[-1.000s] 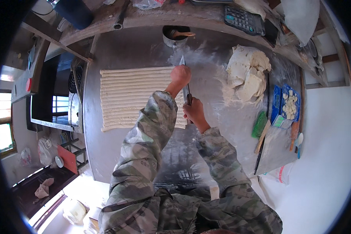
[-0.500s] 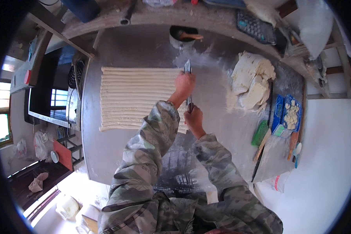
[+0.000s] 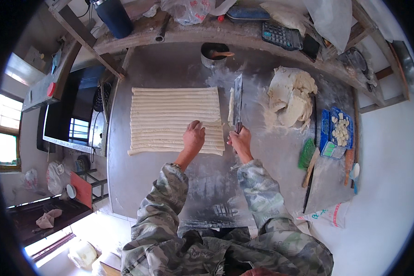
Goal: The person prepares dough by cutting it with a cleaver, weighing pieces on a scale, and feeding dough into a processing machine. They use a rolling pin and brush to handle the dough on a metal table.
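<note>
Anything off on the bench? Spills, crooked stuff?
Nothing broken. Flour is dusted across the metal table, heaviest by the dough lump. The dough strips lie neat and parallel; the left hand rests on them, the right hand holds a cleaver.

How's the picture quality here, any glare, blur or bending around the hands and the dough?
Head view: even daylight, sharp at the centre on the left hand, right hand, cleaver and dough strips; shelf bends near the rim; window blown out.
</note>
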